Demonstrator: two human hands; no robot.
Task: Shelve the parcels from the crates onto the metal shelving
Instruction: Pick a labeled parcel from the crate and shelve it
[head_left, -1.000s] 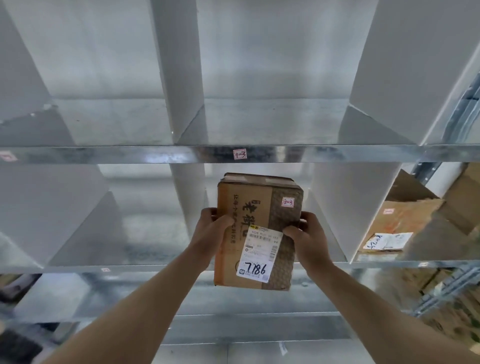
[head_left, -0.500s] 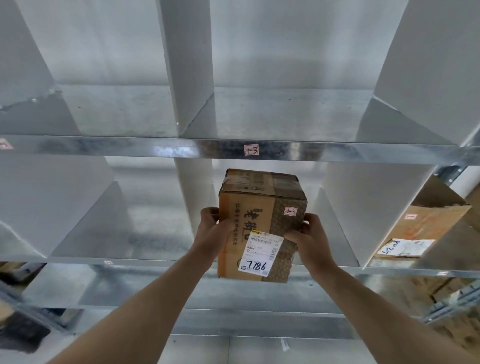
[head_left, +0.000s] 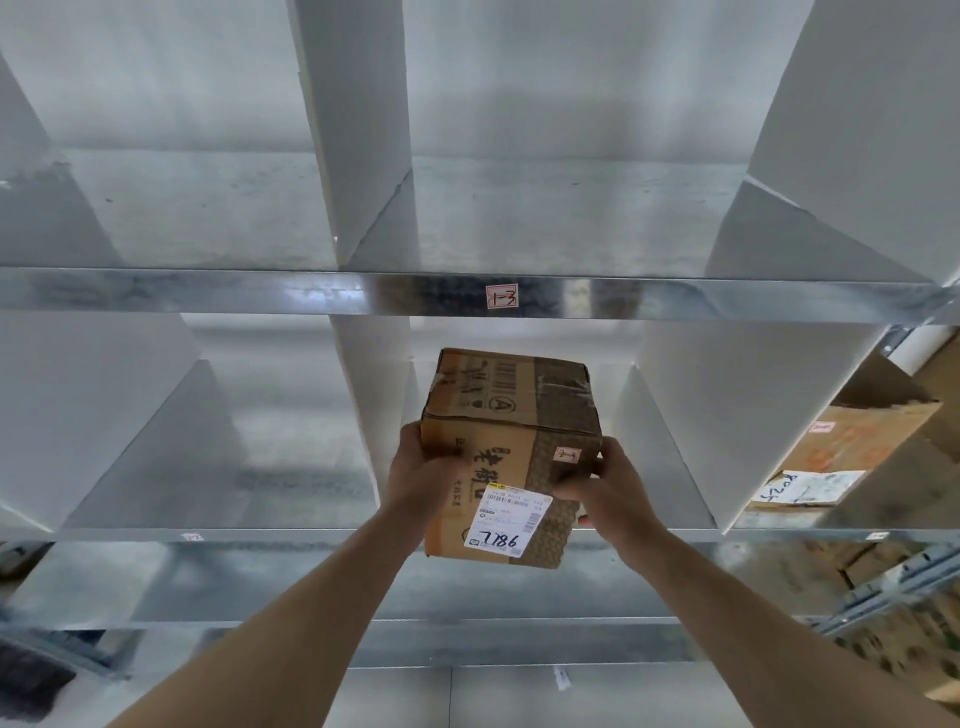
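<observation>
- A cardboard box (head_left: 511, 452) is held upright between both hands in front of the middle bay of the metal shelving (head_left: 311, 296), at the level of that bay's front edge.
- The left hand (head_left: 423, 475) is curled on the box's left edge, with the thumb on the front face; its grip is clamped on the box.
- The right hand (head_left: 605, 480) is clamped on the right edge, fingers wrapped round the side, thumb on the front.
- A white label (head_left: 506, 522) marked 7186, seen upside down, is stuck low on the front face; a small pink sticker (head_left: 566, 455) sits near the right edge.
- The box's bottom edge hangs just below the shelf's front lip (head_left: 285, 535); whether it touches the lip cannot be told.
- The bay is bounded by white dividers (head_left: 371, 410) left and right, with a gap on either side of the box.
- Open room is seen above the box, under the upper shelf edge, where a pink tag (head_left: 502, 297) is stuck.
- In the bay to the right, beyond a divider, another box (head_left: 852, 447) lies with a white label (head_left: 802, 487) facing out.
</observation>
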